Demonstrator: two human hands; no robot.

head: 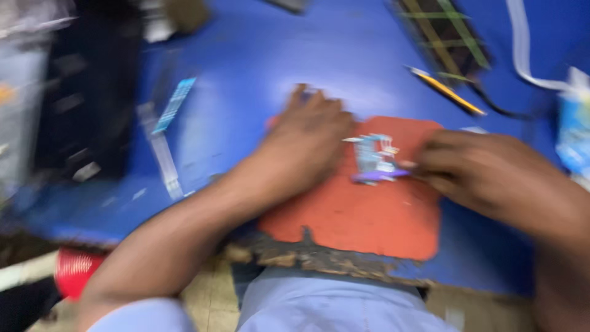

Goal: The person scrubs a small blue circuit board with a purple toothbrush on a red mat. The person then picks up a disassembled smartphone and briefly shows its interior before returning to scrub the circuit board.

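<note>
Head view: blurred by motion.
Containers: none that can be told.
Packages: a light blue and white packet [574,132] at the right edge of the blue desk [270,55]; a pale blue striped strip [174,104] toward the left edge.
Mat: an orange-red rubbery mat [362,215] at the near edge.
Small part: a small grey-blue and purple part [375,161] on the mat's far half.
Left hand [310,144]: flat on the mat's left far corner, holding nothing.
Right hand [473,166]: fingertips pinched narrowly at the small part's right end.
Pencil: a yellow pencil [447,91] beyond the mat.
</note>
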